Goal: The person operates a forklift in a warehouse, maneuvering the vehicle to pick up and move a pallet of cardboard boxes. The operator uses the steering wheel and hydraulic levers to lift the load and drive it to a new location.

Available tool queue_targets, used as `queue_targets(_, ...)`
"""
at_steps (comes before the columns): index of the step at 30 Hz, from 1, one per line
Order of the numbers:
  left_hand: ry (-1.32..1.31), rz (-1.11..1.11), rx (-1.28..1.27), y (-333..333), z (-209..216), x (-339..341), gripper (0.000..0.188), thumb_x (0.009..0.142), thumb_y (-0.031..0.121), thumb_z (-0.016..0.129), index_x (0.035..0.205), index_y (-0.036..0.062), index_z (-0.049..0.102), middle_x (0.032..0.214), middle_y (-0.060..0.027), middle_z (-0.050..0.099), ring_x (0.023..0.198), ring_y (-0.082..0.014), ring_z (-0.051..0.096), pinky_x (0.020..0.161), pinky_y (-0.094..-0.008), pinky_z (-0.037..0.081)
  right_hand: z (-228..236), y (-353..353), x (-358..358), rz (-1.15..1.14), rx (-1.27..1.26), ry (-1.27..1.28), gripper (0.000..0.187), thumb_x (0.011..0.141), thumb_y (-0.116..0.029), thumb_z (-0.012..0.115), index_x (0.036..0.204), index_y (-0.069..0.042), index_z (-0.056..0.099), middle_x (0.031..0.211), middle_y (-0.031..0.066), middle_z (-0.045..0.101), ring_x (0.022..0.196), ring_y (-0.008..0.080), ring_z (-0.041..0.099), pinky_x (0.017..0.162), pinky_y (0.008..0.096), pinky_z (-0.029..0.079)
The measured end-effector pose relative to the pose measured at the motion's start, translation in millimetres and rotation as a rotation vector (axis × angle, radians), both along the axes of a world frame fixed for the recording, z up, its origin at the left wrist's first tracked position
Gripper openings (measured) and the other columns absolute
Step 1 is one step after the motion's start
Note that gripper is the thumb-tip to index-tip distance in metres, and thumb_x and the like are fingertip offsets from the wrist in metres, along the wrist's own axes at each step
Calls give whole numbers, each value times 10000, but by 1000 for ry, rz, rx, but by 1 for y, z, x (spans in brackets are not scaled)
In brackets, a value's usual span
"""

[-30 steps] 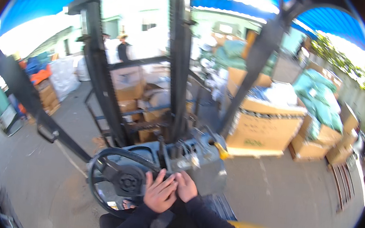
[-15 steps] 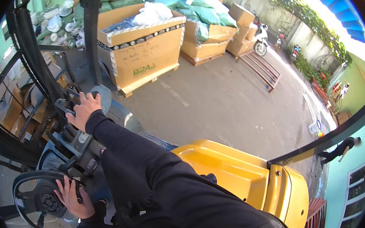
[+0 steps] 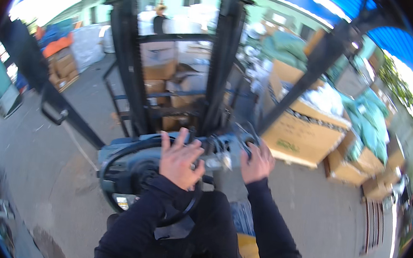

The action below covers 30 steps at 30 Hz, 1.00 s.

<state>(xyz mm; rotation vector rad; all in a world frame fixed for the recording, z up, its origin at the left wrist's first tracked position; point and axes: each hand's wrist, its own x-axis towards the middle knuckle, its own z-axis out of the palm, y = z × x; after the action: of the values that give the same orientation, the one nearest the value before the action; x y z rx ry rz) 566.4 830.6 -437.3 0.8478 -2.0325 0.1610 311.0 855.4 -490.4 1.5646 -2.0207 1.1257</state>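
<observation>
I am seated at a forklift's controls. My left hand (image 3: 179, 162) lies over the right part of the black steering wheel (image 3: 106, 171), its fingers spread and pointing forward. Whether the palm presses on the wheel is hidden. Right of the wheel, my right hand (image 3: 257, 165) curls round a dark control lever (image 3: 248, 153) on the grey dashboard (image 3: 128, 144). Motion blurs the fingertips. Ahead of the dashboard rises the black mast (image 3: 224, 66), with stacked cardboard boxes (image 3: 157, 69) beyond it.
A big open carton (image 3: 305, 136) on a pallet stands ahead to the right, beside cartons heaped with green sacks (image 3: 368, 122). A red metal frame (image 3: 373, 227) lies farther right. Brown boxes (image 3: 64, 68) are at the far left. A person (image 3: 159, 20) is beyond the mast.
My view has swung left, so the mast and wheel now sit near the middle. The right hand's spread fingers have closed round a lever; my left hand stays spread at the wheel.
</observation>
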Motion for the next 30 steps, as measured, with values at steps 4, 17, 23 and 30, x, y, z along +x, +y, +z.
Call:
queue_targets(4,-135,-122,77,26,-24,1,377,825,271,707,1143,72,744,1367,-98,649,1453,-411,410,1162,-736,193,-36,40,60,129,-308,-127,536,870,-111,687,1384,-36,557,1512,255,466,1428,430,413,1162,581,301)
queue_targets(17,95,511,43,76,-74,214,511,725,141,710,1233,80,701,1438,-163,611,1465,-472,387,1210,-678,113,-63,1,106,598,51,-1507,590,1073,-488,511,1422,-14,549,1252,2,613,977,95,547,827,266,416)
queue_targets(23,116,534,50,-33,14,128,506,813,367,703,1246,105,708,1405,-117,643,1451,-403,429,1198,-692,133,-35,-13,97,492,110,-953,567,1082,-471,484,1309,26,640,1275,109,689,1142,197,640,987,342,472)
queue_targets(30,-86,-32,31,24,-24,8,448,830,287,679,1194,29,713,1471,-161,569,1498,-437,333,1192,-714,146,36,4,20,106,-123,83,384,972,-396,626,1195,-98,722,1346,168,663,1346,408,530,1142,608,333)
